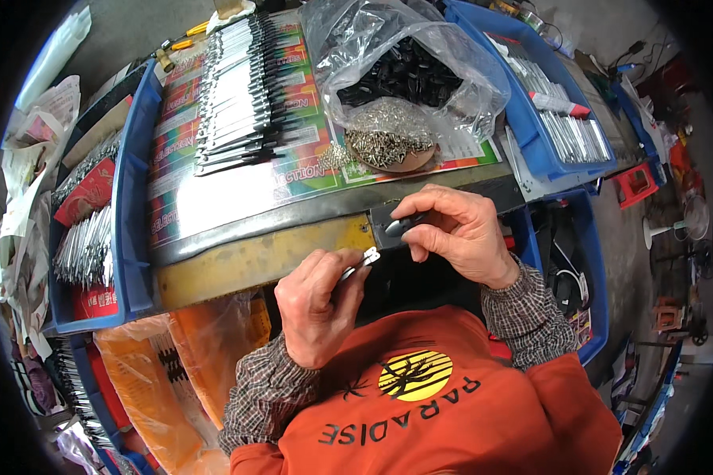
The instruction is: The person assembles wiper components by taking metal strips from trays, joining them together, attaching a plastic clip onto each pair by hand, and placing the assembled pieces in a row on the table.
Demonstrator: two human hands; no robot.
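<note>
Slipping is the main risk — the small metal blade is pinched only at its end by the left hand, fingers closed tight, just below the bench edge. The right hand is closed on a dark handle piece — probably plastic; a misaligned push could nick a finger.

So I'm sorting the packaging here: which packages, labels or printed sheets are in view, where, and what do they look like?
Clear plastic bag: bench top, far right, holding black parts.
Printed sheet: flat on bench, multicoloured stripes.
Red packets: left blue bin, rectangular.
Orange plastic bag: below bench, left.
</note>
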